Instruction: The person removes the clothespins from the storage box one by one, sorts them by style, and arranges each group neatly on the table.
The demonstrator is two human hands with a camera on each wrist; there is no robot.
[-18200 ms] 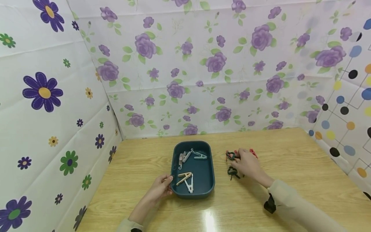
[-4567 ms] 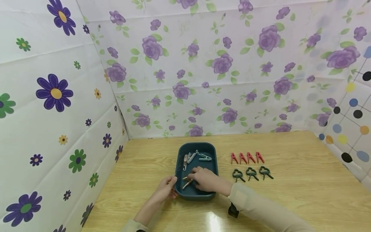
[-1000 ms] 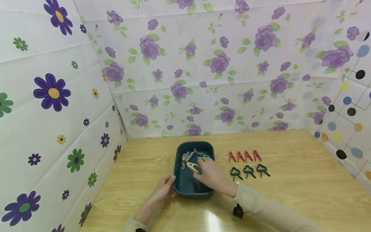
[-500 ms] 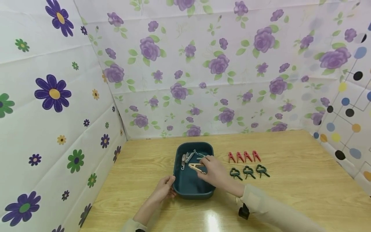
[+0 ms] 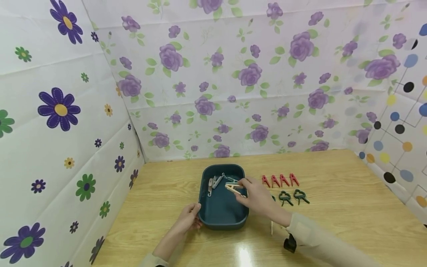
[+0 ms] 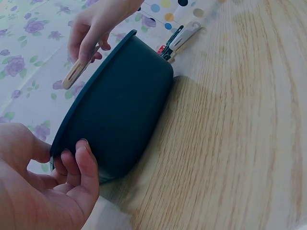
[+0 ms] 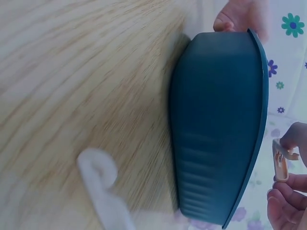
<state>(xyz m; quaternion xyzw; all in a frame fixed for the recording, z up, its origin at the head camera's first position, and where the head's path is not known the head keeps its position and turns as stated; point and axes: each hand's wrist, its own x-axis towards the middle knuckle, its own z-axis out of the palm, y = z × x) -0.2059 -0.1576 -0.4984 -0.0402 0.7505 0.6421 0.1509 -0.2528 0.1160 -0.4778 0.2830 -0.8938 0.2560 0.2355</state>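
My left hand (image 5: 186, 219) grips the left rim of a dark teal plastic bin (image 5: 224, 224), thumb at the rim and fingers outside. Above the bin's right side, my right hand (image 5: 258, 198) pinches a cream clothespin (image 5: 233, 188), also seen as a peach clothespin (image 7: 280, 163) in the right wrist view. Inside the bin lie a pinkish clothespin (image 5: 210, 187), a whitish one (image 5: 217, 181) and a pale blue clothespin (image 5: 231, 180), the last partly behind the held one. On the table under my right wrist is a white clothespin (image 7: 100, 187) with a hooked end, mostly hidden in the head view.
Right of the bin, several red clothespins (image 5: 280, 180) stand in a row. Dark green clips (image 5: 285, 198) form a row in front of them, one mostly hidden by my right hand. Patterned sheets (image 5: 207, 81) close off the back and sides of the wooden table (image 5: 163, 185).
Red and green clips, bunched earlier, now form rows. The white clothespin has gone from bin to table. My right hand has lifted the cream clothespin and carried it rightward; my left stays on the rim.
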